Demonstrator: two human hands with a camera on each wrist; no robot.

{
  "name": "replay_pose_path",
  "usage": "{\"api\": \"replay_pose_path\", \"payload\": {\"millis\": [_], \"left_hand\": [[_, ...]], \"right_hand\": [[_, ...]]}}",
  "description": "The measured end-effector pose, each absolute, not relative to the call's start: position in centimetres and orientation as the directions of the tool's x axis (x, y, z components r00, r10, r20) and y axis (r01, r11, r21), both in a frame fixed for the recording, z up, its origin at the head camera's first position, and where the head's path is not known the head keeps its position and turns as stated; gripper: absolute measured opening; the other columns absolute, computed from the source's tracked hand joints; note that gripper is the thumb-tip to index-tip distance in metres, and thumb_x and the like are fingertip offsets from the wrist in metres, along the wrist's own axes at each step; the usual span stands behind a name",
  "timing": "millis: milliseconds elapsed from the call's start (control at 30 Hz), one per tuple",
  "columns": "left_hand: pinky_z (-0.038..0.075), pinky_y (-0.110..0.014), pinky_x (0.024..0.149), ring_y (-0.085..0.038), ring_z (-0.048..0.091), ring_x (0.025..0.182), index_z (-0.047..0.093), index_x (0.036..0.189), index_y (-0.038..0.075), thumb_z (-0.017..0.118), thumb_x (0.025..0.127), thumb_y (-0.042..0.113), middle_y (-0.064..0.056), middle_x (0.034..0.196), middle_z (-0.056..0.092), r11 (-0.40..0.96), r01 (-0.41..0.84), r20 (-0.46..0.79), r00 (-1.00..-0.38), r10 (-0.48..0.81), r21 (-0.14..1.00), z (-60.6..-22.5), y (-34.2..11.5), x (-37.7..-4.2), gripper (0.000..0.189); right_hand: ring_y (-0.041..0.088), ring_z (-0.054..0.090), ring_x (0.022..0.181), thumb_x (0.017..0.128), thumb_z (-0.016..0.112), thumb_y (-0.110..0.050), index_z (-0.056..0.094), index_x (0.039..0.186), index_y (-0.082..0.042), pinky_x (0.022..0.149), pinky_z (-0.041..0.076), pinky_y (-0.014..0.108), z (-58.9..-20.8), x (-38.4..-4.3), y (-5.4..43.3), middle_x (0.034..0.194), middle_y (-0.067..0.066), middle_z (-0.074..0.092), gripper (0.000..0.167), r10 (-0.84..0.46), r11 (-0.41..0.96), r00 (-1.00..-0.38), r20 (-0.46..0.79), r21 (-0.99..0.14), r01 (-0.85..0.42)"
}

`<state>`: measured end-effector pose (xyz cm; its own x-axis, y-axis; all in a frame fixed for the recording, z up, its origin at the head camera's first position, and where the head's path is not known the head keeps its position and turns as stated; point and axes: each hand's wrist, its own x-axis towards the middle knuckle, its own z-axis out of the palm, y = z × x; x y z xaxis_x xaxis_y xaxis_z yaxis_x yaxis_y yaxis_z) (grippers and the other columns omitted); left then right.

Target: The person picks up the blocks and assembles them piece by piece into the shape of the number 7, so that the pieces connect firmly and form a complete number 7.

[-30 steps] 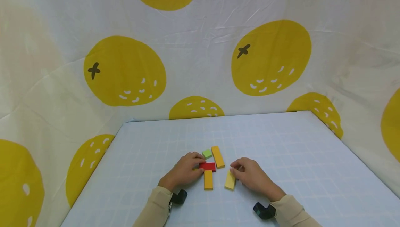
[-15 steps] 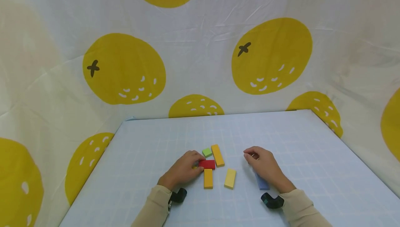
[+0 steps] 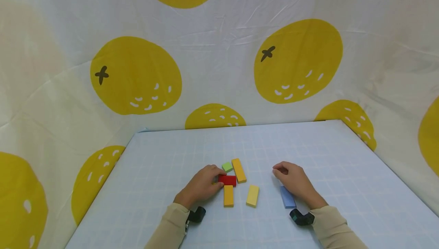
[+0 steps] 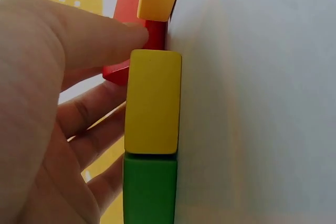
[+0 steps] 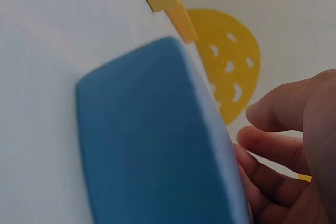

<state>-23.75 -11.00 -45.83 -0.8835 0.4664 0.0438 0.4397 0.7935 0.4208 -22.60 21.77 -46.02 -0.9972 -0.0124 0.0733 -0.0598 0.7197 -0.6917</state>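
My feed shows the left hand (image 3: pixel 201 186) pinching the red block (image 3: pixel 228 180) beside an orange block (image 3: pixel 228 196), likely steadying it; the right hand (image 3: pixel 297 182), loosely curled, empty, is near the blue block (image 3: pixel 287 198).

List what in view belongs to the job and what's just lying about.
Likely the job's:
red block, held by the left hand
blue block, nearest the right hand
near orange block
far orange block
pale yellow block
light green block
yellow block
dark green block

Seemingly just there:
table cover
fruit-print backdrop
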Motion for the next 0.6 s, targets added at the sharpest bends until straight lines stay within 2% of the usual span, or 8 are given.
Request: {"api": "replay_pose_path", "payload": {"millis": [200,400,600], "left_hand": [[0.052,-0.029,0.089,-0.007,0.053,0.094,0.069,0.123,0.023,0.074,0.093,0.027,0.014,0.102,0.060,0.791,0.440,0.057,-0.885,0.461,0.426,-45.80,-10.81,-23.77,0.030],[0.053,-0.025,0.083,-0.006,0.053,0.087,0.071,0.126,0.021,0.073,0.093,0.029,0.012,0.100,0.060,0.795,0.446,0.047,-0.881,0.470,0.411,-45.48,-10.52,-23.53,0.034],[0.052,-0.025,0.078,-0.006,0.053,0.083,0.074,0.119,0.020,0.073,0.094,0.028,0.013,0.097,0.059,0.794,0.449,0.080,-0.885,0.459,0.411,-45.39,-10.62,-23.34,0.027]], "right_hand": [[0.019,0.059,0.089,0.097,0.064,-0.027,0.071,0.111,-0.010,0.080,0.053,0.040,-46.31,-22.64,21.70,0.101,0.002,0.067,0.023,-0.015,0.730,-0.998,0.053,-0.682,-0.047],[0.020,0.059,0.090,0.098,0.064,-0.027,0.071,0.111,-0.010,0.082,0.054,0.041,-46.45,-22.46,21.62,0.101,0.002,0.067,0.023,-0.019,0.738,-0.999,0.042,-0.674,-0.042],[0.020,0.060,0.093,0.098,0.063,-0.028,0.070,0.113,-0.010,0.084,0.054,0.043,-46.51,-22.39,21.51,0.104,0.003,0.067,0.024,-0.018,0.743,-0.999,0.038,-0.669,-0.039]]}}
